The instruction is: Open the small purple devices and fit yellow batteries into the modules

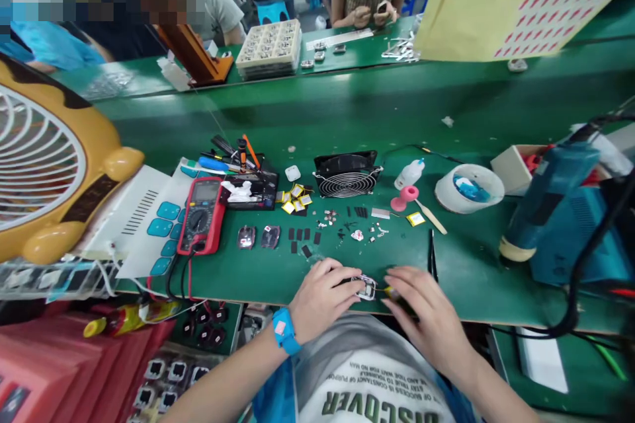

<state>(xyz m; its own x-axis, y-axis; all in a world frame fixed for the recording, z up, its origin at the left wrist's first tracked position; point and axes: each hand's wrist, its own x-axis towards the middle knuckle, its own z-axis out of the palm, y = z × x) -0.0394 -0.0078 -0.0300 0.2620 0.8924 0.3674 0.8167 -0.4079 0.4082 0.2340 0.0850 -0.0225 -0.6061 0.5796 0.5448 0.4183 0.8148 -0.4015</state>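
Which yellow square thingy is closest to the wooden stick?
The single yellow pack just left of the wooden stick. The piled yellow packs lie left of the black fan, and another yellow piece is by the right hand.

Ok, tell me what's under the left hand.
A small white-framed device is partly under the left hand; its end toward the right hand shows. The rest is covered, as is anything beneath the palm.

Bright even light, faint sheen on green bench (pixel 268 272), edges stretched
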